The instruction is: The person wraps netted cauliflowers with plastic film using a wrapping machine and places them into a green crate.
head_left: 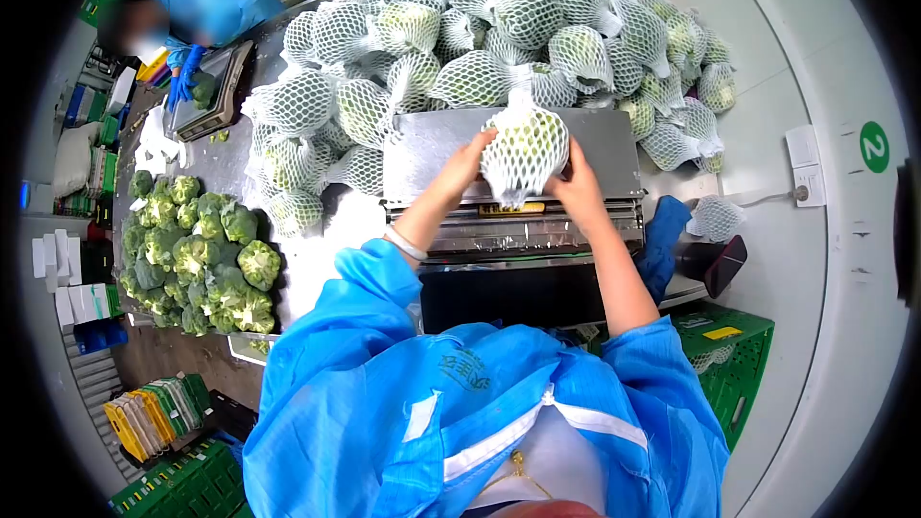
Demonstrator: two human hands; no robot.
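Between my hands is a pale green round vegetable in a white foam net, held above a steel machine. My left hand grips its left side, fingers curled against the net. On the opposite side my right hand is closed around it, with some fingers hidden behind. The net gathers into a tuft at the top. Just beyond the machine lies a big heap of similar netted vegetables.
Broccoli heads are piled at the left. A co-worker's blue-gloved hand is by a broccoli on a scale. A green crate stands at the lower right, near a blue cloth and a loose foam net.
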